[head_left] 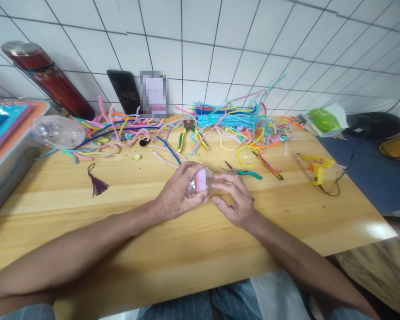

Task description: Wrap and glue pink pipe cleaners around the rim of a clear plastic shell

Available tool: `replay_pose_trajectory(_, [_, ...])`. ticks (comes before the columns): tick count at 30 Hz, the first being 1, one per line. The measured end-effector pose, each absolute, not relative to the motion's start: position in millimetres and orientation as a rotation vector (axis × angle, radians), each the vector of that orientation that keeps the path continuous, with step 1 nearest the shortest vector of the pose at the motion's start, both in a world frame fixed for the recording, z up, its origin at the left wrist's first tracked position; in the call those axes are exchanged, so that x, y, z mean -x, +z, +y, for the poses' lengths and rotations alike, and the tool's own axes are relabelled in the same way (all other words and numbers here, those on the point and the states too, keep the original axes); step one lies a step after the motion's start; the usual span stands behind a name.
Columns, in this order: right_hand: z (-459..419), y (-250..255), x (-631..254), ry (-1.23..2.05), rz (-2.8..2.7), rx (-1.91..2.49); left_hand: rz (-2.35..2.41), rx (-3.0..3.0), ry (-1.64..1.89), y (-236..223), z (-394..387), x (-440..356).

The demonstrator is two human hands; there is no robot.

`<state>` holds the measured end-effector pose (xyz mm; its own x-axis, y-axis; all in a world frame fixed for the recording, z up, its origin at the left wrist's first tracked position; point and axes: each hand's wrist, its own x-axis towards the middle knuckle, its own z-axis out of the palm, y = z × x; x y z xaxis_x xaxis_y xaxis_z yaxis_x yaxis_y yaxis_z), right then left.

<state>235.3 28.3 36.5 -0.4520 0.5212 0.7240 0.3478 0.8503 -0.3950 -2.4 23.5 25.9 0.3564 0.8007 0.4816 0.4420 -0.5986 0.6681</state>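
My left hand [176,193] and my right hand [235,200] meet over the middle of the wooden table [186,249]. Between them they hold a small clear plastic bottle [195,186] lying on its side, with a pink pipe cleaner band [202,180] wrapped round it. My left hand's fingers curl over the bottle from the left. My right hand's fingers pinch its right end. Most of the bottle is hidden by the fingers.
A heap of coloured pipe cleaners [220,122] covers the back of the table, with yellow-handled pliers [186,133] in it. Teal-handled pliers [246,172], a yellow glue gun [316,169], a purple tassel [96,183], a clear bag [58,131] and a red flask [50,78] lie around.
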Motion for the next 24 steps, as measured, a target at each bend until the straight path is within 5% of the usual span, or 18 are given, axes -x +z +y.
replay_pose_trajectory(13, [57, 57, -222, 1.348, -1.735, 1.117, 1.15, -2.422, 1.019, 28, 12, -3])
replay_pose_trajectory(24, [59, 57, -223, 1.544, -1.637, 1.057, 1.104, -2.481, 1.026, 26, 12, -4])
